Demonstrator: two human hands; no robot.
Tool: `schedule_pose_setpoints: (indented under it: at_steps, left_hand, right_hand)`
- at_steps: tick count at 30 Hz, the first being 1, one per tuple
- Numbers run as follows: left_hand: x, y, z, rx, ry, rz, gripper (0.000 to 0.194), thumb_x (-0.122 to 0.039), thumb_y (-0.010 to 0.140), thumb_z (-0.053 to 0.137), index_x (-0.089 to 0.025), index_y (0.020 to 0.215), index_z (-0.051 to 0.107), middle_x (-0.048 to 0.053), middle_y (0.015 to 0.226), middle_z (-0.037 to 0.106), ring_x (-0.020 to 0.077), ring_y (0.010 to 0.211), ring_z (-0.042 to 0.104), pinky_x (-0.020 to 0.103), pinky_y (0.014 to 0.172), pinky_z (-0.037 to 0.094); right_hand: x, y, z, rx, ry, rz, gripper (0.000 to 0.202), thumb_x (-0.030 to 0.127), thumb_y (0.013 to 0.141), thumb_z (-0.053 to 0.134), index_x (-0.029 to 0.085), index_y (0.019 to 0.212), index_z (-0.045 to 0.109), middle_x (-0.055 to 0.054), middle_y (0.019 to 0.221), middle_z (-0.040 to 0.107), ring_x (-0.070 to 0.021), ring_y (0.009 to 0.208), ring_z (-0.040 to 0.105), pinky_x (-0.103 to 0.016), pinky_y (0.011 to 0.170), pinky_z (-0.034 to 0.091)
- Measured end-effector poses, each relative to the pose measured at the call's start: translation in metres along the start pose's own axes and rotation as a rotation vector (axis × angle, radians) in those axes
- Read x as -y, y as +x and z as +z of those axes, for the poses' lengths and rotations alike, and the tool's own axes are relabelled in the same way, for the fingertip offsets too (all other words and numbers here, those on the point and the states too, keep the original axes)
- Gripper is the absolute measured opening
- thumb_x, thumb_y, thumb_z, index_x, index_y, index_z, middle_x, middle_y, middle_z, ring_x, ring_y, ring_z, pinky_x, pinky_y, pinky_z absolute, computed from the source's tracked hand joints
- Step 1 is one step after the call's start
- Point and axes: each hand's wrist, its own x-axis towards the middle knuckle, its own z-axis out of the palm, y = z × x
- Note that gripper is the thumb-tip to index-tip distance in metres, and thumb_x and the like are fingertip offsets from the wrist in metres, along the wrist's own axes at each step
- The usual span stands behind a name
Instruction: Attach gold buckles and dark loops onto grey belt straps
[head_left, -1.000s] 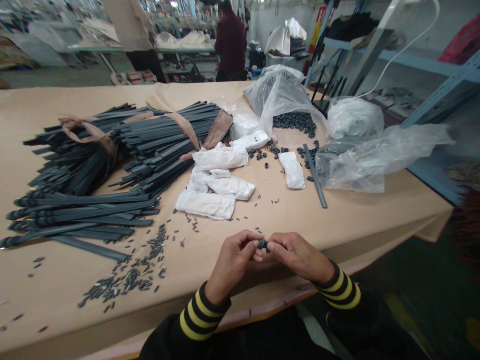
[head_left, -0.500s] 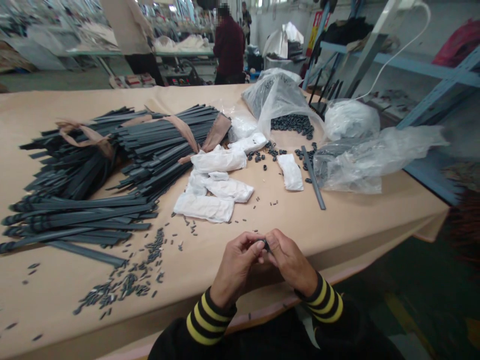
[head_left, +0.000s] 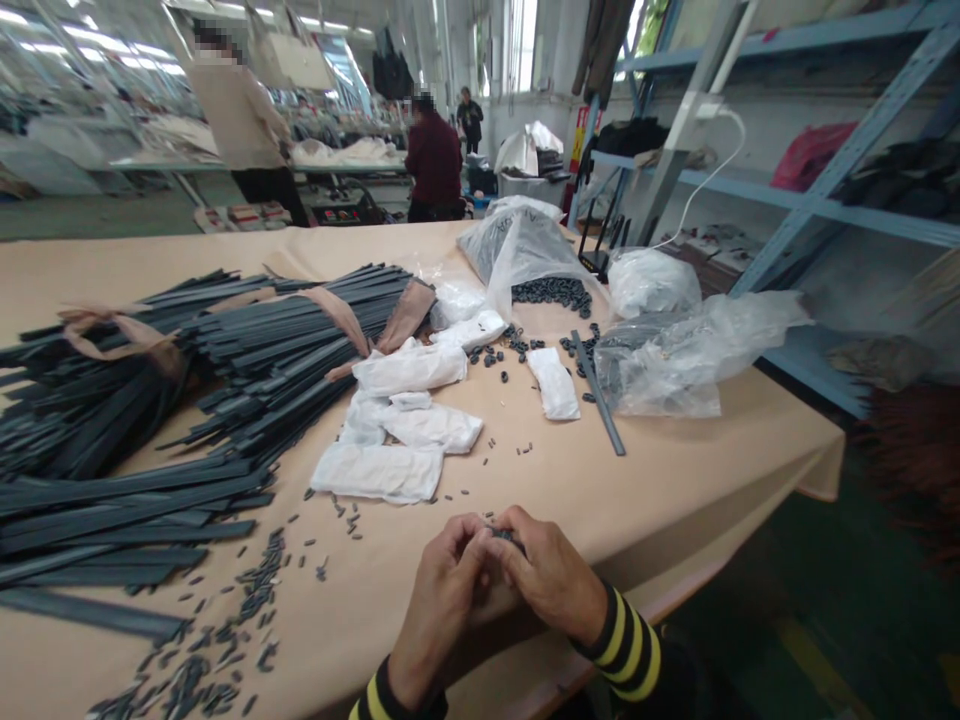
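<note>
My left hand (head_left: pixel 448 575) and my right hand (head_left: pixel 551 570) meet above the front edge of the table. Their fingertips pinch a small dark piece (head_left: pixel 507 537) between them, mostly covered by the fingers. Beyond them, white packets (head_left: pixel 379 472) lie in a loose group, and one more white packet (head_left: pixel 553 384) sits apart to the right, beside a single dark strip (head_left: pixel 598 395). Small black loops (head_left: pixel 553 293) spill from a clear plastic bag (head_left: pixel 517 245). Many tiny dark pieces (head_left: pixel 259 580) are scattered to the left of my hands.
Bundles of dark strips (head_left: pixel 292 335), tied with tan bands, cover the table's left side. Crumpled plastic bags (head_left: pixel 690 350) lie at the right, near blue metal shelving (head_left: pixel 817 200). Two people stand by a far table (head_left: pixel 172 165), with another person farther back.
The view has tilted up and shifted right, so more of the room and shelving shows. Both hands stay together, and the dark piece between them is turned differently.
</note>
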Motion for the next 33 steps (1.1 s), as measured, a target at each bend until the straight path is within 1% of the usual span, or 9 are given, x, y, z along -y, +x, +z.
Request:
schedule_pose_setpoints:
  at_steps: [5, 8, 10, 13, 16, 20, 23, 29, 33]
  left_hand:
    - [-0.004, 0.009, -0.006, -0.143, -0.011, 0.108, 0.024, -0.04, 0.078, 0.052, -0.016, 0.079, 0.053, -0.002, 0.063, 0.048, 0.0104, 0.059, 0.045, 0.02, 0.055, 0.036]
    - [-0.015, 0.025, -0.013, -0.051, 0.113, 0.134, 0.027, -0.041, 0.08, 0.047, -0.016, 0.085, 0.054, -0.001, 0.065, 0.051, 0.0126, 0.061, 0.049, 0.023, 0.058, 0.039]
    - [-0.025, 0.045, -0.017, -0.003, 0.345, 0.214, 0.027, -0.039, 0.083, 0.042, -0.016, 0.084, 0.055, 0.002, 0.071, 0.054, 0.0152, 0.067, 0.052, 0.026, 0.063, 0.042]
    - [-0.038, 0.083, -0.022, -0.091, 0.803, 0.488, 0.022, -0.031, 0.085, 0.039, -0.016, 0.089, 0.054, 0.009, 0.097, 0.056, 0.0204, 0.091, 0.052, 0.033, 0.081, 0.04]
    - [-0.042, 0.113, -0.026, -0.123, 1.227, 0.635, 0.022, -0.03, 0.081, 0.045, -0.013, 0.093, 0.053, 0.014, 0.109, 0.051, 0.0252, 0.1, 0.047, 0.039, 0.088, 0.036]
    - [-0.049, 0.122, -0.03, -0.036, 1.509, 0.536, 0.027, -0.038, 0.081, 0.044, -0.014, 0.081, 0.055, 0.011, 0.087, 0.056, 0.0238, 0.083, 0.051, 0.036, 0.074, 0.04]
    - [-0.067, 0.129, -0.035, 0.093, 1.521, 0.392, 0.033, -0.045, 0.082, 0.04, -0.016, 0.077, 0.054, 0.008, 0.076, 0.057, 0.0199, 0.069, 0.054, 0.029, 0.061, 0.04]
    - [-0.101, 0.195, -0.055, -0.336, 1.66, 0.525, 0.035, -0.037, 0.083, 0.041, -0.008, 0.098, 0.053, 0.02, 0.105, 0.053, 0.03, 0.099, 0.049, 0.04, 0.082, 0.036]
    - [-0.094, 0.202, -0.066, -0.308, 1.694, 0.458, 0.037, -0.037, 0.085, 0.035, -0.006, 0.092, 0.055, 0.019, 0.093, 0.057, 0.0304, 0.092, 0.053, 0.04, 0.075, 0.039]
  right_hand:
    - [-0.006, 0.002, -0.009, 0.046, 0.063, 0.011, 0.012, 0.024, 0.085, 0.04, 0.017, 0.08, 0.049, 0.003, 0.056, 0.053, -0.0095, 0.052, 0.05, -0.02, 0.055, 0.037]
    - [-0.015, 0.003, -0.018, 0.076, 0.16, 0.071, 0.014, 0.026, 0.085, 0.039, 0.017, 0.079, 0.048, 0.003, 0.057, 0.055, -0.0081, 0.048, 0.047, -0.018, 0.049, 0.036]
    - [-0.022, 0.006, -0.026, 0.087, 0.242, 0.114, 0.015, 0.027, 0.086, 0.036, 0.016, 0.079, 0.046, 0.002, 0.064, 0.057, -0.0067, 0.043, 0.045, -0.018, 0.045, 0.036]
    - [-0.034, 0.02, -0.044, 0.049, 0.254, 0.144, 0.014, 0.025, 0.084, 0.035, 0.015, 0.084, 0.046, -0.002, 0.075, 0.059, -0.007, 0.045, 0.046, -0.019, 0.045, 0.038]
    - [-0.043, 0.045, -0.067, -0.176, -0.038, 0.111, 0.015, 0.026, 0.081, 0.042, 0.015, 0.088, 0.049, -0.005, 0.078, 0.058, -0.0135, 0.061, 0.053, -0.026, 0.059, 0.043]
    - [-0.05, 0.082, -0.091, -0.567, -0.487, 0.062, 0.035, 0.038, 0.076, 0.053, 0.014, 0.102, 0.048, -0.013, 0.096, 0.054, -0.0244, 0.09, 0.053, -0.035, 0.075, 0.043]
    - [-0.054, 0.103, -0.096, -0.58, -0.684, 0.134, 0.044, 0.042, 0.074, 0.056, 0.014, 0.107, 0.046, -0.016, 0.109, 0.048, -0.0243, 0.088, 0.055, -0.033, 0.069, 0.045]
    - [-0.069, 0.111, -0.099, -0.572, -0.765, 0.287, 0.039, 0.029, 0.079, 0.05, 0.012, 0.113, 0.044, -0.015, 0.099, 0.052, -0.0228, 0.081, 0.057, -0.03, 0.064, 0.044]
    - [-0.08, 0.109, -0.109, -0.607, -0.73, 0.33, 0.04, 0.027, 0.079, 0.048, 0.009, 0.114, 0.042, -0.017, 0.096, 0.053, -0.0254, 0.082, 0.057, -0.032, 0.064, 0.044]
